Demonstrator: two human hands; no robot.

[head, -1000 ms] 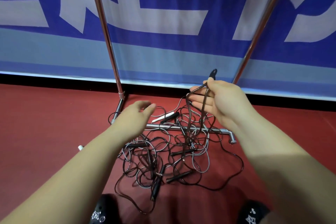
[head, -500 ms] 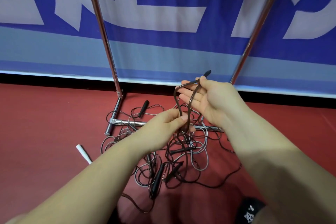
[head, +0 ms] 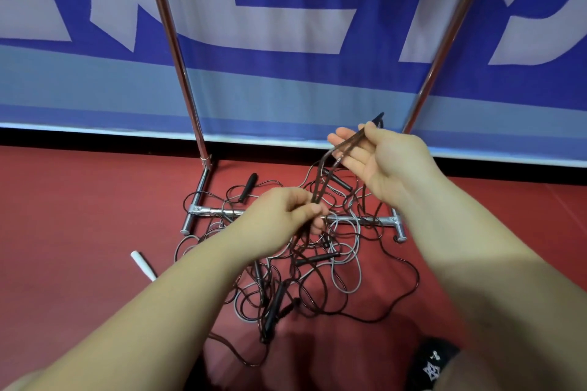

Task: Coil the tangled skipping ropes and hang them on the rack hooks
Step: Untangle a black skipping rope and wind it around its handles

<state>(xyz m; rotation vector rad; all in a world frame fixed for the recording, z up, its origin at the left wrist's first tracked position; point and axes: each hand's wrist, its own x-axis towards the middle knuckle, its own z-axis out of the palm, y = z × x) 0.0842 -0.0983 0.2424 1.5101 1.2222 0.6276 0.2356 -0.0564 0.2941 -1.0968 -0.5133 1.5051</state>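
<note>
A tangle of dark and grey skipping ropes (head: 317, 276) with black handles lies on the red floor at the foot of a chrome rack (head: 178, 73). My right hand (head: 378, 162) is raised over the pile. Its thumb pins several loops of a dark brown rope (head: 327, 168) and a black handle tip against the fingers. My left hand (head: 286, 216) pinches the same brown strands lower down, just above the rack's base bar (head: 359, 220). The rack's hooks are out of view.
Two slanted chrome poles rise to the top of the frame in front of a blue and white banner (head: 286, 25). A white handle (head: 143, 263) lies on the floor at the left. A black shoe (head: 435, 365) shows at the bottom right.
My left hand came across from the left and took hold of the brown strands hanging from my right hand. The right hand stayed raised with the loops.
</note>
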